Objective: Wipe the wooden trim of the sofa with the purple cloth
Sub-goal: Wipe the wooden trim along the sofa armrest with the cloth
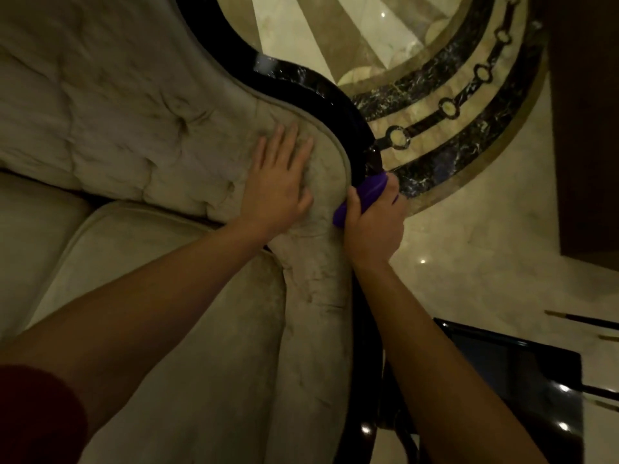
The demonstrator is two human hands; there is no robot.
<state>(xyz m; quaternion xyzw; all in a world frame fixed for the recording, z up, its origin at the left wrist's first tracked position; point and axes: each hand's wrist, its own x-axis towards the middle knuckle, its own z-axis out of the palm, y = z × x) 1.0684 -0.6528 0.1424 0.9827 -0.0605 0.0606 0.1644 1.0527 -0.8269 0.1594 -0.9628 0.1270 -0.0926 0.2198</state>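
The sofa (134, 112) is upholstered in tufted beige fabric, and a glossy dark wooden trim (311, 87) curves along the edge of its back. My right hand (371, 226) grips the purple cloth (360, 199) and presses it against the trim at the bend of the curve. Most of the cloth is hidden inside the fist. My left hand (278, 182) lies flat, fingers spread, on the beige upholstery just left of the trim, holding nothing.
Beyond the sofa lies a polished marble floor (469, 262) with a dark circular inlay band (452, 108). A glossy black side table (516, 370) stands at the lower right. A dark wooden panel (586, 128) rises on the far right. Beige seat cushions (100, 256) fill the lower left.
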